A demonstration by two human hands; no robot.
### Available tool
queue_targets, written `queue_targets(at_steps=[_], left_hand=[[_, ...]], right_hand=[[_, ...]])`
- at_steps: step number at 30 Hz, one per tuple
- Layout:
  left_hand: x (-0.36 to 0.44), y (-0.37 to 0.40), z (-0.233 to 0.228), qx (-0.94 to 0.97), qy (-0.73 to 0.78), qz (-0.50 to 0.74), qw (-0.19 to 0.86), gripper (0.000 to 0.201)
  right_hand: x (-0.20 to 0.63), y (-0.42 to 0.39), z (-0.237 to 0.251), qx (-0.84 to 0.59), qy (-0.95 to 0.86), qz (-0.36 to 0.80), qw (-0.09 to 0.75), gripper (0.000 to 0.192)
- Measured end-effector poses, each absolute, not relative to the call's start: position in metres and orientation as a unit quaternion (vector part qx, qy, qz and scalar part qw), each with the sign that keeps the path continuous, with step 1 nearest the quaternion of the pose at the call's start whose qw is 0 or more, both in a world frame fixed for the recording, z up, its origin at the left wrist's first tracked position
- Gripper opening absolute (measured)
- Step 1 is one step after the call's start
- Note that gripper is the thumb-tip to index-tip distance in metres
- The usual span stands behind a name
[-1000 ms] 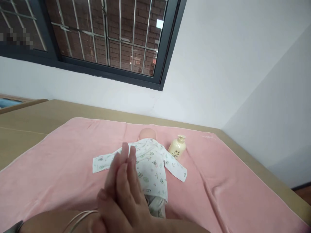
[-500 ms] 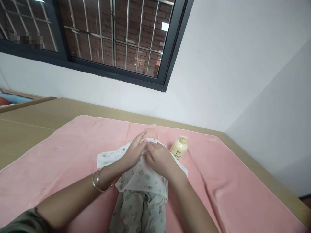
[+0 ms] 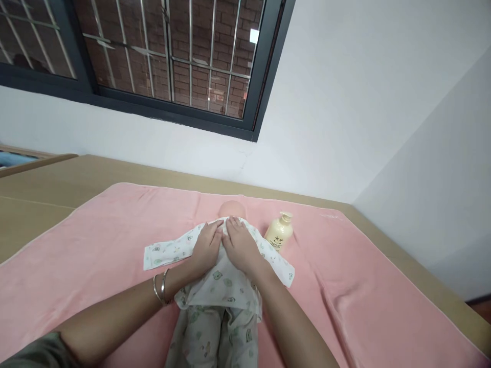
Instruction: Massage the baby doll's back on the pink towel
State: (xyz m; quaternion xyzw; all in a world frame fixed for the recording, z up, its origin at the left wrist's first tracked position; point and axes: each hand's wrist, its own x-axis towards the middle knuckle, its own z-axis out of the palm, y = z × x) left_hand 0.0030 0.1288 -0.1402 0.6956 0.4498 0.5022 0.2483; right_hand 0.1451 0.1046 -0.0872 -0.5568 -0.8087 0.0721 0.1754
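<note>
A baby doll (image 3: 231, 208) in a white printed suit (image 3: 224, 286) lies face down on a pink towel (image 3: 95, 245), head away from me. Both my hands rest flat on its upper back, side by side, just below the neck. My left hand (image 3: 207, 245) has bangles at the wrist and lies on the doll's left shoulder. My right hand (image 3: 238, 244) lies on the right shoulder, fingers pointing to the head. Neither hand grips anything. A cream pump bottle (image 3: 280, 232) lies to the right of the doll's head.
The towel covers a tan table (image 3: 49, 179) that stands against a white wall. A barred window (image 3: 161, 56) is above. The table's right edge (image 3: 422, 286) runs close to a side wall. A wooden rail (image 3: 34, 162) shows at far left.
My palms were pressed together above the doll a second ago. They parted and came down on its upper back, then slid slightly closer to the neck.
</note>
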Motion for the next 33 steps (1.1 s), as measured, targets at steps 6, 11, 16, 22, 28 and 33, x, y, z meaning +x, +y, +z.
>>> queue_targets(at_steps=[6,11,16,22,28,33], left_hand=[[0.003,0.126,-0.14,0.687,0.473,0.495,0.244,0.042],[0.001,0.127,-0.141,0.698,0.459,0.496,0.236,0.042],[0.001,0.128,-0.144,0.699,0.454,0.504,0.226,0.041],[0.0,0.129,-0.144,0.704,0.472,0.482,0.224,0.043],[0.001,0.131,-0.144,0.699,0.473,0.486,0.228,0.041],[0.003,0.129,-0.141,0.703,0.478,0.484,0.207,0.042]], right_hand=[[0.149,0.099,-0.082,-0.637,-0.757,0.066,0.13,0.063],[0.134,0.087,-0.086,-0.551,-0.824,0.001,0.136,0.052],[0.144,0.101,-0.08,-0.54,-0.826,0.064,0.152,0.051],[0.125,0.074,-0.08,-0.644,-0.758,-0.003,0.099,0.06],[0.122,0.075,-0.082,-0.554,-0.825,0.014,0.11,0.054],[0.133,0.093,-0.08,-0.663,-0.737,0.038,0.128,0.062]])
